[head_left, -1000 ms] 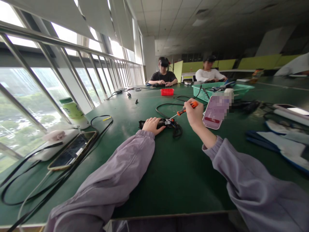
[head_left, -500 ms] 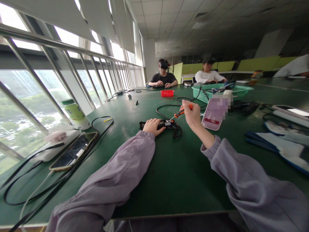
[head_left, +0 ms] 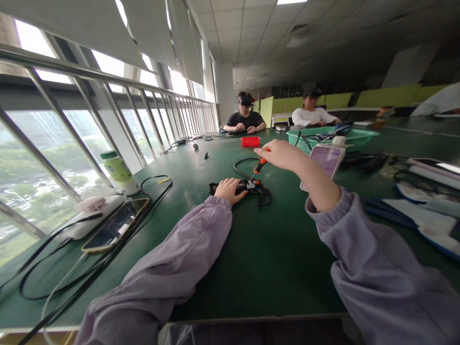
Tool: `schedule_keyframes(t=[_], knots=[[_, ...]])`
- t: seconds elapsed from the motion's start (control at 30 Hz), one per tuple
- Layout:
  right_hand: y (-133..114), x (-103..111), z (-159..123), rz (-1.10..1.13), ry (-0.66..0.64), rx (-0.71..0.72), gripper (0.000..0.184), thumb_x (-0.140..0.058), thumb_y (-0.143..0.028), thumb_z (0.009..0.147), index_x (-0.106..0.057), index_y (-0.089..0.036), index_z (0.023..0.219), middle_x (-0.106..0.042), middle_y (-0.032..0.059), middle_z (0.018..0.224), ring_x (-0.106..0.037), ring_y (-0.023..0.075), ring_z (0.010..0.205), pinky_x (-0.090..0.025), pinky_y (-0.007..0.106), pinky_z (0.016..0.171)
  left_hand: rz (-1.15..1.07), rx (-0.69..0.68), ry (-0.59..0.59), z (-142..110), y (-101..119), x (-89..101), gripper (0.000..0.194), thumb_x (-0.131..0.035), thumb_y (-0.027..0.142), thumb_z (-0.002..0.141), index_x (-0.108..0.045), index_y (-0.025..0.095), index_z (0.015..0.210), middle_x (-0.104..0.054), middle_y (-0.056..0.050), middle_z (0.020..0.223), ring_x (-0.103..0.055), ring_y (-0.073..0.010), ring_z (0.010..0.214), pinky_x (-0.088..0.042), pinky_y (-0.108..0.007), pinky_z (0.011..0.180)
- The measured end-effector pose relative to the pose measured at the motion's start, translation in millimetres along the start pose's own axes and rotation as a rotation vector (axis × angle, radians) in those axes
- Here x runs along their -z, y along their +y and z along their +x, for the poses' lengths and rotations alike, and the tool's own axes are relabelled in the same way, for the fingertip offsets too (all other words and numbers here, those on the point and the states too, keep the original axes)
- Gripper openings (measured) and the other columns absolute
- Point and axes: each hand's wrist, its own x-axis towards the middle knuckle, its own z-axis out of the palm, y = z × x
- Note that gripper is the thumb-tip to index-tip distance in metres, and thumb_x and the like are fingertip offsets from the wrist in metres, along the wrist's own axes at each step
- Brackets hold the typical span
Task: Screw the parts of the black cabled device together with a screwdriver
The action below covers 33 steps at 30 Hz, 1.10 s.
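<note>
My left hand (head_left: 230,189) is wrapped over a black elongated device (head_left: 213,188) lying on the green table, pressing it down. A dark cable loops out from the device's right end, where small orange and silver parts show. In my right hand (head_left: 282,154) is a screwdriver (head_left: 259,164) with an orange and black handle, gripped from above. Its shaft points down and its tip meets the device just right of my left fingers. Exactly which part the tip touches is too small to tell.
A phone (head_left: 325,165) stands propped behind my right wrist, before a green basket (head_left: 300,139). Further back is a red tray (head_left: 250,142). At left lie another phone (head_left: 117,225), cables and a green bottle (head_left: 119,172); gloves (head_left: 420,215) lie right. Two people sit across the table.
My right hand has tipped over the top of the screwdriver, so the screwdriver stands steeper, its tip still at the device. My left hand stays on the device. The view has shifted slightly.
</note>
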Motion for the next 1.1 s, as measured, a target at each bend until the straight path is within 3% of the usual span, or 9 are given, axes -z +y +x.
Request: schedule_keyframes(t=[0.13, 0.23, 0.33, 0.43, 0.57, 0.67, 0.83, 0.97, 1.1], knots=[[6, 9, 0, 0.079, -0.149, 0.061, 0.011, -0.057, -0.026, 0.076, -0.060, -0.022, 0.085, -0.056, -0.0012, 0.055, -0.052, 0.0141, 0.050, -0.035, 0.027, 0.053, -0.006, -0.001, -0.003, 0, 2, 2.2, 0.048, -0.046, 0.051, 0.085, -0.054, 0.017, 0.117, -0.061, -0.009, 0.112, -0.055, -0.0254, 0.104, -0.040, -0.038, 0.091], [11, 16, -1, 0.057, -0.170, 0.083, 0.026, -0.064, -0.015, 0.067, -0.059, -0.023, 0.090, -0.061, -0.0023, 0.060, -0.053, 0.0133, 0.049, -0.036, 0.026, 0.052, -0.009, 0.003, -0.002, 0, 2, 1.3, 0.047, -0.046, 0.051, 0.084, -0.054, 0.018, 0.116, -0.062, -0.009, 0.111, -0.055, -0.0257, 0.104, -0.041, -0.039, 0.090], [9, 15, -2, 0.015, -0.226, 0.035, 0.002, -0.058, -0.022, 0.076, -0.060, -0.021, 0.076, -0.058, -0.0003, 0.054, -0.051, 0.0137, 0.044, -0.035, 0.028, 0.052, -0.008, 0.001, 0.010, 1, 1, -1.3, 0.047, -0.046, 0.052, 0.084, -0.055, 0.019, 0.115, -0.062, -0.009, 0.110, -0.055, -0.0253, 0.104, -0.041, -0.038, 0.090], [5, 9, 0, -0.022, -0.144, -0.013, 0.025, -0.047, -0.031, 0.085, -0.059, -0.019, 0.066, -0.056, 0.0040, 0.055, -0.050, 0.0152, 0.047, -0.034, 0.030, 0.055, -0.018, -0.002, 0.025, 2, 0, -3.2, 0.045, -0.047, 0.052, 0.083, -0.055, 0.019, 0.113, -0.062, -0.009, 0.108, -0.056, -0.0253, 0.103, -0.041, -0.038, 0.090], [7, 9, 0, -0.027, -0.128, 0.025, 0.012, -0.051, -0.026, 0.082, -0.061, -0.021, 0.085, -0.057, 0.0016, 0.059, -0.049, 0.0139, 0.049, -0.034, 0.028, 0.055, -0.014, -0.002, 0.020, 3, 0, -3.0, 0.044, -0.046, 0.051, 0.084, -0.056, 0.019, 0.112, -0.062, -0.009, 0.107, -0.056, -0.0256, 0.102, -0.041, -0.039, 0.089], [11, 14, 0, -0.047, -0.111, 0.080, 0.032, -0.062, -0.017, 0.070, -0.057, -0.022, 0.101, -0.058, -0.0009, 0.067, -0.050, 0.0125, 0.051, -0.035, 0.026, 0.056, 0.006, -0.002, 0.013, 2, 1, -2.3, 0.045, -0.045, 0.051, 0.084, -0.055, 0.018, 0.112, -0.062, -0.009, 0.107, -0.056, -0.0255, 0.101, -0.041, -0.038, 0.089], [9, 9, 1, 0.007, -0.125, 0.093, 0.014, -0.058, -0.029, 0.078, -0.059, -0.022, 0.089, -0.060, 0.0006, 0.065, -0.050, 0.0124, 0.049, -0.035, 0.027, 0.055, 0.013, -0.002, 0.015, 2, 0, -2.4, 0.045, -0.045, 0.052, 0.084, -0.055, 0.018, 0.112, -0.062, -0.008, 0.108, -0.056, -0.0252, 0.101, -0.041, -0.038, 0.088], [3, 2, 1, -0.049, -0.121, 0.058, 0.028, -0.044, -0.038, 0.087, -0.062, -0.021, 0.076, -0.051, 0.0003, 0.048, -0.048, 0.0137, 0.047, -0.031, 0.028, 0.055, 0.000, 0.004, 0.017, 2, -1, -2.4, 0.043, -0.046, 0.051, 0.084, -0.056, 0.018, 0.111, -0.062, -0.009, 0.107, -0.056, -0.0256, 0.102, -0.041, -0.039, 0.088], [5, 4, 1, -0.002, -0.080, 0.093, 0.018, -0.058, -0.030, 0.078, -0.061, -0.023, 0.095, -0.056, -0.0019, 0.058, -0.046, 0.0118, 0.047, -0.031, 0.027, 0.055, -0.018, 0.008, 0.014, 1, -1, -2.4, 0.043, -0.047, 0.051, 0.083, -0.056, 0.018, 0.111, -0.062, -0.009, 0.108, -0.056, -0.0259, 0.102, -0.041, -0.039, 0.089]])
